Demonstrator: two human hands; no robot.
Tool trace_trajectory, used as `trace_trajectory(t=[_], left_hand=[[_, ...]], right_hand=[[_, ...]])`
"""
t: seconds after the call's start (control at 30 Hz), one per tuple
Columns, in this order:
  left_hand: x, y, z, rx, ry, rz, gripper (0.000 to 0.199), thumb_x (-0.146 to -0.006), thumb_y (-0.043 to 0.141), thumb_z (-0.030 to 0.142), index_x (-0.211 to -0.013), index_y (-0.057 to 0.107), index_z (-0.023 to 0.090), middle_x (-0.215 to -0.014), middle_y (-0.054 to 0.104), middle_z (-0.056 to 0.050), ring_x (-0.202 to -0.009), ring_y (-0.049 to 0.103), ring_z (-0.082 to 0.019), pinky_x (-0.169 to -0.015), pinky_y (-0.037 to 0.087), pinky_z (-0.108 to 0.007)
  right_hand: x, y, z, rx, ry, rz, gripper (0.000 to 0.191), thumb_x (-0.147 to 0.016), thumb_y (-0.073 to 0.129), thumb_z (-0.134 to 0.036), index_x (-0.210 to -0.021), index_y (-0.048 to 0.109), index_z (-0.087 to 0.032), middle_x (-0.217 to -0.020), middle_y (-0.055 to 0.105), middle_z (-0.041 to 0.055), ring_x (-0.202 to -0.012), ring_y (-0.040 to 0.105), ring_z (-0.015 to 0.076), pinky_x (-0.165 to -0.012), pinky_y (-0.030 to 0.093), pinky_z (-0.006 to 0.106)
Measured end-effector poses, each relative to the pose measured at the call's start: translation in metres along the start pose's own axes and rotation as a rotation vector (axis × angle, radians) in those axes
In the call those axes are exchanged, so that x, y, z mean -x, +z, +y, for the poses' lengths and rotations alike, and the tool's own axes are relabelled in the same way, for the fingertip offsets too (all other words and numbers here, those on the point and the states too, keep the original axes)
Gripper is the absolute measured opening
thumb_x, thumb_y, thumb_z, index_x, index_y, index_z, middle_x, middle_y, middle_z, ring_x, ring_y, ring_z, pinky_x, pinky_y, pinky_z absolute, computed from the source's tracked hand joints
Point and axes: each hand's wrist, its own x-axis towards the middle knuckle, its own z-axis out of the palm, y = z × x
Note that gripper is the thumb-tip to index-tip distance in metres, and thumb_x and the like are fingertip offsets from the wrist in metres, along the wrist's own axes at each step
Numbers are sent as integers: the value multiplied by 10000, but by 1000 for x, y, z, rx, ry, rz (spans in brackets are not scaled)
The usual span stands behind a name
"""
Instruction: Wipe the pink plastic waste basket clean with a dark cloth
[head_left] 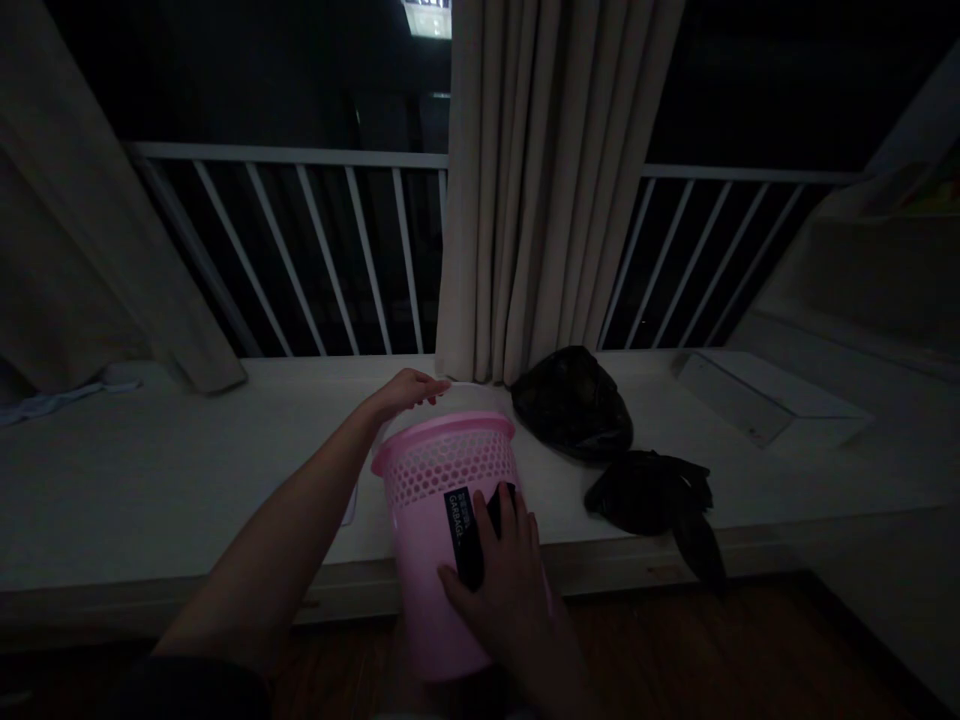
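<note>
A pink trash bin (431, 560) with a honeycomb-perforated upper band and a dark label reading "GARBAGE" stands tilted in front of me, its open top toward the window ledge. My right hand (510, 570) lies across the front of the bin, thumb and fingers spread over the label, gripping its side. Above the far side of the rim, my left hand (411, 390) pinches a thin pale ring (471, 385) between thumb and fingers. Whether this ring is joined to the bin, I cannot tell. The bin's inside is mostly hidden.
A full-looking black plastic bag (574, 405) rests on the white ledge (247, 480), with a crumpled black bag (652, 490) hanging over its front edge. Farther right lies a white box-like object (772, 395). Curtains (555, 190) and a white railing (300, 160) stand behind; wooden floor lies below.
</note>
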Motion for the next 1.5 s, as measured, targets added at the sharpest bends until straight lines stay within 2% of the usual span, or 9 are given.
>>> trace_trajectory(t=[0.27,0.37,0.43,0.5,0.63,0.83,1.07,1.27,1.5], left_hand=[[-11,-23,-4,30,-160,179,403,-644,653,567,-649,669,164,-746,661,-76,-590,467,-146,-533,331,-289],[-10,-31,0,62,-128,245,408,-650,650,569,-671,663,161,-740,655,-70,-589,464,-137,-537,342,-283],[-7,-29,3,19,-43,225,408,-644,655,573,-666,668,166,-700,647,-57,-611,486,-145,-558,357,-283],[-2,-22,6,-57,27,147,394,-624,675,567,-638,668,173,-644,634,-44,-627,510,-159,-579,371,-287],[12,-4,3,-91,32,32,385,-622,678,564,-622,665,179,-599,625,-35,-584,508,-160,-575,389,-299],[30,6,-2,-33,37,0,415,-630,668,588,-626,665,173,-617,627,-36,-589,506,-154,-571,390,-292],[38,14,-1,-62,18,3,394,-658,633,565,-656,661,172,-628,609,-20,-577,486,-147,-543,352,-282],[46,18,-6,-87,88,-41,437,-668,596,607,-697,672,178,-680,641,-30,-645,535,-180,-583,382,-291],[56,25,-5,-207,169,13,500,-763,492,644,-802,696,189,-756,682,-56,-693,576,-211,-622,385,-298]], right_hand=[[9,-1,2,-12,-36,3,899,-693,720,-423,-1480,333,-228,-1556,230,186,-1395,263,440,-1049,310,661],[8,-2,4,-19,-46,8,881,-697,717,-412,-1473,349,-217,-1550,239,192,-1392,274,433,-1050,325,646],[6,-3,5,-27,-55,1,877,-687,726,-417,-1463,369,-216,-1547,245,192,-1384,289,435,-1051,325,644],[5,-2,4,-28,-63,-8,883,-680,731,-426,-1461,375,-222,-1546,251,189,-1380,293,440,-1049,322,649],[5,-2,4,-11,-65,-5,877,-686,725,-430,-1464,366,-241,-1542,265,181,-1381,288,444,-1038,327,658],[2,-2,8,-15,-18,4,849,-714,709,-442,-1459,378,-206,-1534,271,195,-1374,313,425,-1061,322,623],[1,-3,7,-15,-35,2,848,-713,706,-457,-1457,372,-225,-1537,268,183,-1379,305,422,-1055,324,631],[-1,-2,9,-45,-20,12,820,-729,695,-445,-1453,381,-222,-1546,256,166,-1383,301,412,-1069,317,621],[-3,-2,10,-35,-9,22,823,-728,702,-449,-1450,379,-224,-1531,283,179,-1377,314,411,-1063,326,618]])
